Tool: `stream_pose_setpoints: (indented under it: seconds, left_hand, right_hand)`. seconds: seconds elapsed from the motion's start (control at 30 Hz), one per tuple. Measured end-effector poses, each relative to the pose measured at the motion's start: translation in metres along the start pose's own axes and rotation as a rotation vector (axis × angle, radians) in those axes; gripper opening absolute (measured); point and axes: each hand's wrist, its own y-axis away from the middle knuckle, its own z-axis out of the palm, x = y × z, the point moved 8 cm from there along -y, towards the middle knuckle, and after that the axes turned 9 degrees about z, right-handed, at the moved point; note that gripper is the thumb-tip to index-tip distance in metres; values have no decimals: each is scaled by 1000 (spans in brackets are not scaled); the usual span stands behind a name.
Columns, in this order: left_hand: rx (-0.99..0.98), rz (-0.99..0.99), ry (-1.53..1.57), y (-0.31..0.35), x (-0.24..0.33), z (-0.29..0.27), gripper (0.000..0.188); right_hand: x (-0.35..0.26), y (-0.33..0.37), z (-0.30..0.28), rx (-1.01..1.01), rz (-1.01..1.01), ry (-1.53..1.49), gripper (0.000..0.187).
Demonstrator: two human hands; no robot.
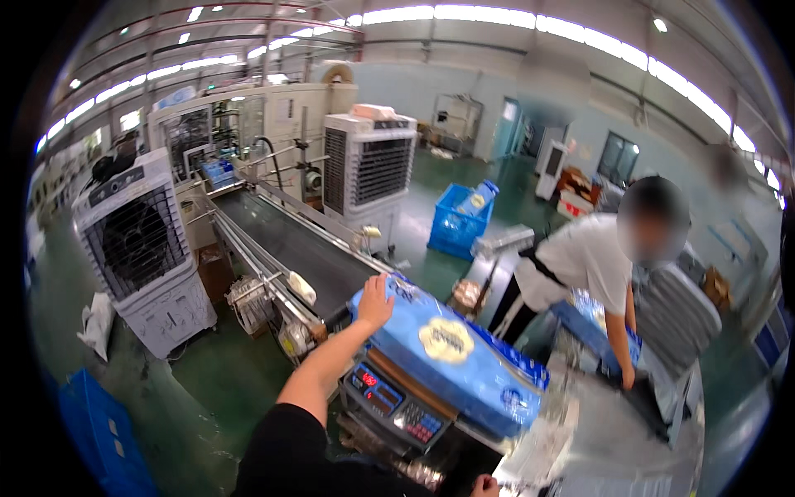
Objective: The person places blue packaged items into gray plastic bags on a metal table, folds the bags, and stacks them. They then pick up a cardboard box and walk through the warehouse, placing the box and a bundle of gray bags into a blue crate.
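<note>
A long blue plastic-wrapped package (pixel 447 348) with a pale yellow flower-shaped label lies across a digital counter scale (pixel 397 406) with a lit red display. My left hand (pixel 377 304) rests on the package's far left end, fingers stretched out over its top edge, open. At the lower edge my right hand (pixel 484 487) shows only in part, near the package's near end and apart from it. Its fingers look curled closed; the picture's edge hides what they hold, if anything.
A dark conveyor belt (pixel 290 240) runs from a machine toward the scale. Air coolers (pixel 137 248) flank it. At right a co-worker (pixel 580 257) bends over another blue package (pixel 580 319) on a metal table (pixel 596 431). Blue crates (pixel 451 232) stand on the floor.
</note>
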Motion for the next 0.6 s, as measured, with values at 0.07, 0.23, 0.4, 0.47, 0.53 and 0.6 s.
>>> stream_pose_setpoints:
  seconds: [0.07,0.23,0.4,0.47,0.53,0.6]
  left_hand:
    - [42,-128,-197,2,-44,18,68]
    - [-467,-176,-335,26,-43,67,98]
    - [-922,82,-54,15,-8,9,92]
    - [-853,219,31,15,-16,22,78]
    - [-525,332,146,-6,0,20,64]
    - [-869,143,390,23,10,95,65]
  right_hand:
    - [-24,-23,15,-54,-11,-89,36]
    - [-56,-45,61,-176,450,-812,42]
    - [-104,-30,83,-145,623,-1112,70]
    - [-136,-17,92,-235,623,-1192,77]
    - [-167,-4,105,-407,620,-1245,89]
    - [-197,13,119,-253,855,-1287,63]
